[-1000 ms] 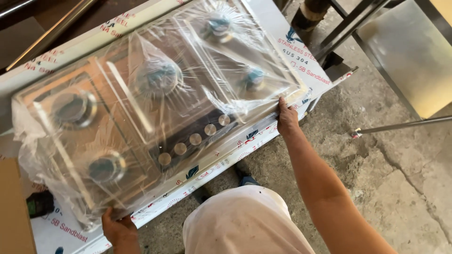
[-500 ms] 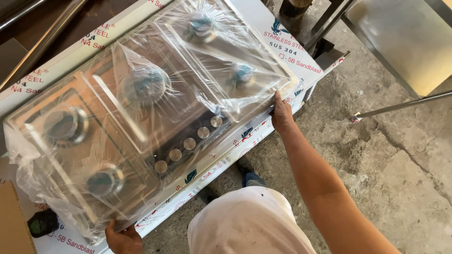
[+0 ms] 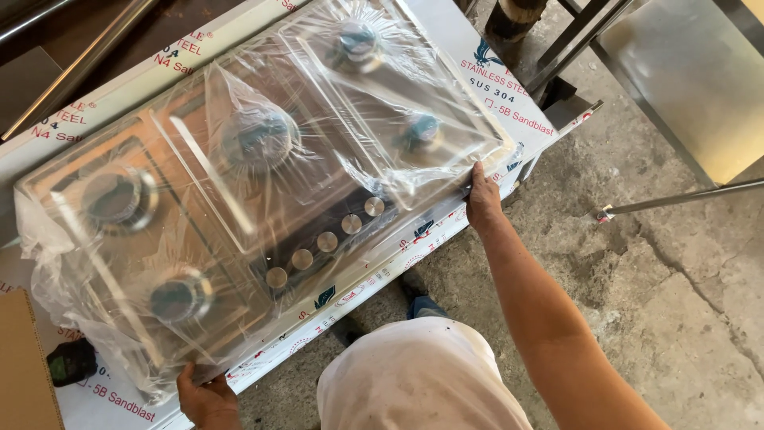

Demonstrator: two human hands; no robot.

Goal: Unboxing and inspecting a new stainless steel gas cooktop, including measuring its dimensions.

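A steel gas hob [image 3: 263, 199] wrapped in clear plastic film [image 3: 64, 271] lies across a white film-covered metal sheet [image 3: 493, 87] and takes up most of its length, set at a slant so that one end points to the sheet's far right corner and the other to its near left corner. The right hand [image 3: 483, 201] grips the hob at its right end, on the near edge: the fingers curl over the rim and press into the film, closed onto the steel, just beside the nearest of the five round knobs [image 3: 325, 241]. The left hand [image 3: 208, 398] holds the opposite end at the near left corner of the sheet; its fingers go under the loose film and the hob's edge, so how tightly they close cannot be told. The hob thus hangs between the two hands, with five burners [image 3: 259, 137] showing through the wrap. A small dark device [image 3: 72, 362] lies on the sheet's near left part, just beside the bunched film, and a strip of brown cardboard [image 3: 28, 366] runs along the left.

Against the earlier frames, the hob sits a little farther left and lower in view, and both hands keep the same grips at its two ends.
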